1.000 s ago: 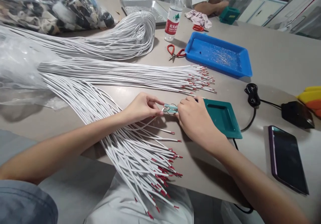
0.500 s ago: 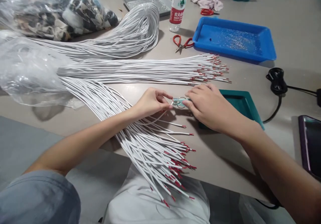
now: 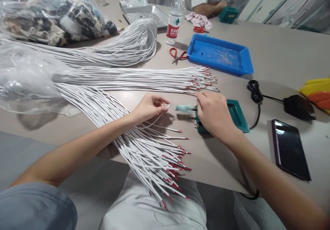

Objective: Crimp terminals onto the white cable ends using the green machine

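My left hand [image 3: 152, 107] pinches the tip of a white cable between thumb and fingers. That cable curves back beneath the wrist to a fanned bundle of white cables [image 3: 144, 147], many with short red wire ends. My right hand [image 3: 213, 115] is closed around a small pale teal tool [image 3: 185, 108], which looks like a wire stripper and is smeared by motion. A gap separates the tool from the cable tip. Beneath my right hand sits a dark green tray [image 3: 238, 115], partly covered by it.
Another white cable bundle [image 3: 134, 78] lies straight across the table, behind my hands. Farther back are a blue tray [image 3: 220, 53] with scraps, red-handled snips [image 3: 176, 55] and a water bottle [image 3: 174, 23]. To the right lie a phone [image 3: 291, 151] and a black corded device [image 3: 299, 107].
My right hand has drawn the teal tool away from the cable tip, opening a gap to my left hand. The camera view has tilted up and shifted right.
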Tool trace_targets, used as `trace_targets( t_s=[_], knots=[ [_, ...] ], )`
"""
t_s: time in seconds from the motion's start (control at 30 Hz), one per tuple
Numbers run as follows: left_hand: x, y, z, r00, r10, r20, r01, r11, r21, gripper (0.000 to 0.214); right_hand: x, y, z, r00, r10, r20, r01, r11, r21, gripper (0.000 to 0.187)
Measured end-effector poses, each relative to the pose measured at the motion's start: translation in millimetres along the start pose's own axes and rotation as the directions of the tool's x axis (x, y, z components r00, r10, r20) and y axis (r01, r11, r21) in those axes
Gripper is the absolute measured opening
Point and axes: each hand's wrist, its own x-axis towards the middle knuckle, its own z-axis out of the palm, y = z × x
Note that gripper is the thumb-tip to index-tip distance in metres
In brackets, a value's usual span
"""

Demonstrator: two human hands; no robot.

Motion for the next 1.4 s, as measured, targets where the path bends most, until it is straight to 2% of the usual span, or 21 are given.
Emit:
trace_targets(
  t_s=[0.03, 0.1, 0.13, 0.17, 0.27, 0.4, 0.47, 0.57, 0.67, 0.73, 0.87, 1.03, 1.1, 1.23, 1.4],
  knots=[
    [0, 0, 0.5, 1.000, -0.002, 0.002, 0.002, 0.999, -0.042, 0.028, -3, -3, -3, 0.996, -0.027, -0.088, 0.032, 0.998, 0.055, 0.027],
    [0, 1, 1.9, 1.000, 0.002, 0.016, 0.000, 0.992, -0.125, 0.030, -12, -13, -7, 0.957, -0.053, -0.284, 0.120, 0.967, 0.225, 0.024],
    [-1, 2, 2.8, 1.000, 0.014, 0.026, -0.010, 0.988, -0.155, 0.029, -17, -20, -8, 0.932, -0.016, -0.362, 0.148, 0.929, 0.339, 0.023],
    [-2, 3, 3.6, 0.999, 0.032, 0.035, -0.026, 0.984, -0.174, 0.029, -22, -27, -8, 0.925, 0.035, -0.379, 0.154, 0.876, 0.458, 0.022],
    [-5, 5, 5.7, 0.994, 0.083, 0.075, -0.067, 0.979, -0.195, 0.026, -31, -46, -2, 0.946, 0.172, -0.274, 0.086, 0.681, 0.727, 0.020],
    [-11, 7, 6.8, 0.981, 0.113, 0.156, -0.082, 0.978, -0.191, 0.025, -31, -51, 12, 0.965, 0.244, -0.093, -0.037, 0.478, 0.878, 0.020],
    [-12, 7, 6.7, 0.975, 0.115, 0.188, -0.086, 0.984, -0.159, 0.024, -31, -49, 16, 0.973, 0.230, 0.003, -0.089, 0.365, 0.927, 0.023],
    [-13, 6, 5.8, 0.959, 0.115, 0.260, -0.083, 0.988, -0.130, 0.023, -31, -48, 18, 0.980, 0.127, 0.153, -0.174, 0.172, 0.970, 0.024],
    [-14, 4, 5.0, 0.937, 0.104, 0.333, -0.071, 0.991, -0.109, 0.024, -31, -48, 17, 0.975, 0.069, 0.212, -0.216, 0.045, 0.975, 0.019],
    [-15, 5, 5.7, 0.926, 0.085, 0.368, -0.052, 0.994, -0.098, 0.024, -31, -48, 17, 0.976, 0.089, 0.200, -0.204, 0.028, 0.979, 0.017],
    [-20, 8, 10.4, 0.916, 0.061, 0.397, -0.029, 0.996, -0.086, 0.029, -32, -48, 15, 0.984, 0.084, 0.158, -0.163, 0.061, 0.985, 0.016],
    [-22, 7, 13.6, 0.932, 0.096, 0.350, -0.063, 0.993, -0.104, 0.031, -36, -49, 13, 0.983, 0.160, 0.093, -0.124, 0.199, 0.972, 0.021],
    [-22, 6, 12.6, 0.934, 0.088, 0.346, -0.041, 0.989, -0.139, 0.030, -37, -49, 13, 0.982, 0.176, 0.064, -0.104, 0.225, 0.969, 0.021],
    [-22, 5, 10.3, 0.927, 0.044, 0.373, 0.009, 0.990, -0.139, 0.028, -38, -50, 15, 0.989, 0.144, 0.029, -0.060, 0.210, 0.976, 0.017],
    [-24, 5, 11.2, 0.936, 0.049, 0.347, -0.028, 0.997, -0.066, 0.027, -39, -51, 16, 0.986, 0.165, 0.007, -0.039, 0.192, 0.981, 0.016]
  ],
)
